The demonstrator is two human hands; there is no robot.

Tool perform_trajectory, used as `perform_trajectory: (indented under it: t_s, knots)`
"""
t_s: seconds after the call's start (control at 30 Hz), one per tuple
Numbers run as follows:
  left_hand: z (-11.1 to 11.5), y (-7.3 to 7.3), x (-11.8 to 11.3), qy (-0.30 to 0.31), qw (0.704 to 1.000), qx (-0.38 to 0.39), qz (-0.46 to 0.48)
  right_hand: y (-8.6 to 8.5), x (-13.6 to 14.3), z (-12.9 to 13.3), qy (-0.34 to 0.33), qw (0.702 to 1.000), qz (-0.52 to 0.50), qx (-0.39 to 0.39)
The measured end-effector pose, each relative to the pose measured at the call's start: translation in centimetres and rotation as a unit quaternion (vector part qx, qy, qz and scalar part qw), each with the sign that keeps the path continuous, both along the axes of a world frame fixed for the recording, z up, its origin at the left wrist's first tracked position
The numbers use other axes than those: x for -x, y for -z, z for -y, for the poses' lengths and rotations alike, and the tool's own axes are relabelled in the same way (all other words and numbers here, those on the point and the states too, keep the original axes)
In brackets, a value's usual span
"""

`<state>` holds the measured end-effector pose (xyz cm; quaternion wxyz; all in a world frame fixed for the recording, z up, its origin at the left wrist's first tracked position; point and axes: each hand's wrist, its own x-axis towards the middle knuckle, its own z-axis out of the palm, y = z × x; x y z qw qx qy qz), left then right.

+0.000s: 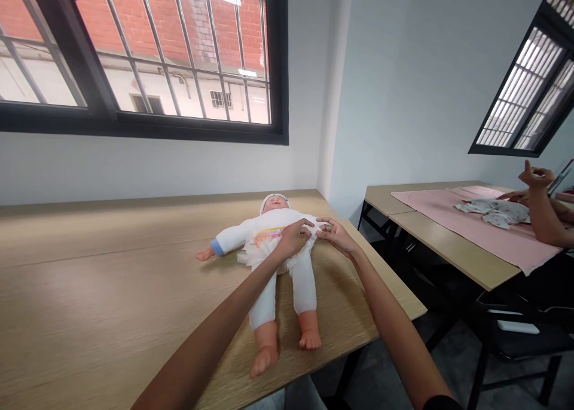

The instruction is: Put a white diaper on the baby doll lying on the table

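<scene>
A baby doll (261,294) in white clothes with a ruffled skirt lies on its back on the wooden table (112,290), its feet toward me. Its cap is white, and the sleeve on the left of the view ends in a blue cuff. My left hand (296,238) is over the skirt's right side, its fingers pinched on the white fabric. Close beside it, my right hand (337,235) pinches the same white fabric near the doll's other arm. That arm's end is hidden behind my fingers.
A second table (457,242) at the right bears a pink cloth (475,228) with crumpled light clothes (497,211). Another person's hand and arm (545,207) are at its far right. A dark chair (520,338) stands below. Behind my table is a wall with a barred window.
</scene>
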<state>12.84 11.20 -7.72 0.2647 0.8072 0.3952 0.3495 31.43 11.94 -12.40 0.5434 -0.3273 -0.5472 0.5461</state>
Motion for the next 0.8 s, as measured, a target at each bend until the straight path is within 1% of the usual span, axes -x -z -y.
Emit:
perform_trajectory:
  t_s: [0.07, 0.2, 0.47, 0.6, 0.73, 0.8]
  knots:
    - [0.3, -0.2, 0.0, 0.001, 1.000, -0.006, 0.002, 0.0, 0.1, -0.1, 0.011, 1.000, 0.014, 0.002]
    - [0.6, -0.4, 0.1, 0.003, 1.000, -0.013, -0.003, -0.1, 0.0, 0.0, 0.006, 1.000, -0.003, 0.008]
    - [0.0, -0.3, 0.1, -0.001, 1.000, 0.009, -0.023, -0.1, -0.2, 0.1, 0.017, 1.000, -0.016, 0.016]
    - [-0.4, -0.1, -0.2, -0.007, 0.999, 0.022, -0.024, -0.2, -0.1, 0.2, 0.007, 1.000, -0.014, 0.010]
    - [-0.7, 0.2, -0.2, -0.011, 1.000, -0.016, -0.021, -0.5, 0.1, 0.4, -0.002, 1.000, -0.017, 0.003]
    - [-0.9, 0.3, -0.1, -0.013, 0.999, -0.022, -0.021, -0.5, 0.2, 0.4, 0.000, 1.000, -0.020, 0.004]
